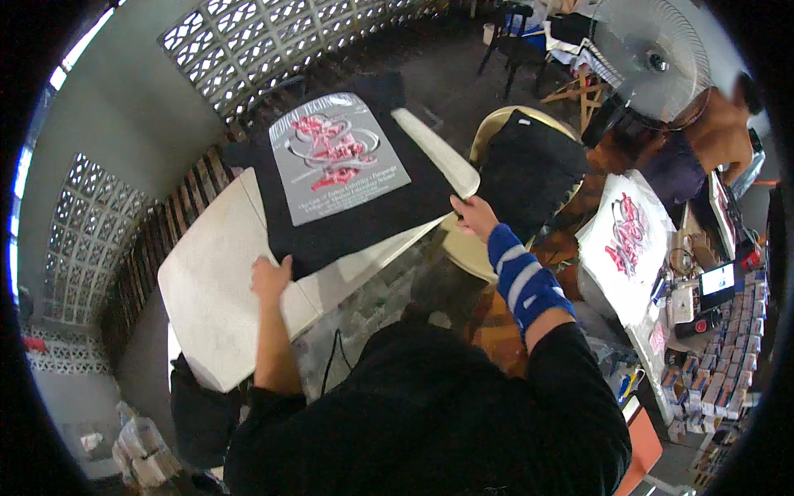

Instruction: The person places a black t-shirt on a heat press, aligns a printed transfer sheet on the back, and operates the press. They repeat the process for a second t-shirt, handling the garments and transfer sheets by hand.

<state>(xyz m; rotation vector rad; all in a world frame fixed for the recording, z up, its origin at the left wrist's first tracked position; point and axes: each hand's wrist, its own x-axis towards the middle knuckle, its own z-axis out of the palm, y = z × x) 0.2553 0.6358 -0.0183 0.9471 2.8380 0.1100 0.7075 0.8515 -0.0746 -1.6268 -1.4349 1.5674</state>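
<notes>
A black shirt (356, 236) lies spread across a white table, with a grey printed sheet (339, 157) bearing red and white artwork flat on it. At the shirt's near right corner, my right hand (475, 217) pinches the cloth; a blue-and-white striped band covers that wrist. My left hand (271, 279) rests on the white tabletop (219, 277) beside the near left corner, thumb apart from the fingers and close to the shirt's edge. I cannot make out any cloth between its fingers.
Right of the table, a cream chair (467, 252) carries folded black cloth (529, 169). Farther right, a stack of printed white sheets (624, 240) lies near a cluttered bench. A large fan (653, 62) stands at the far right, near another person (719, 136). Black cloth (203, 417) hangs at lower left.
</notes>
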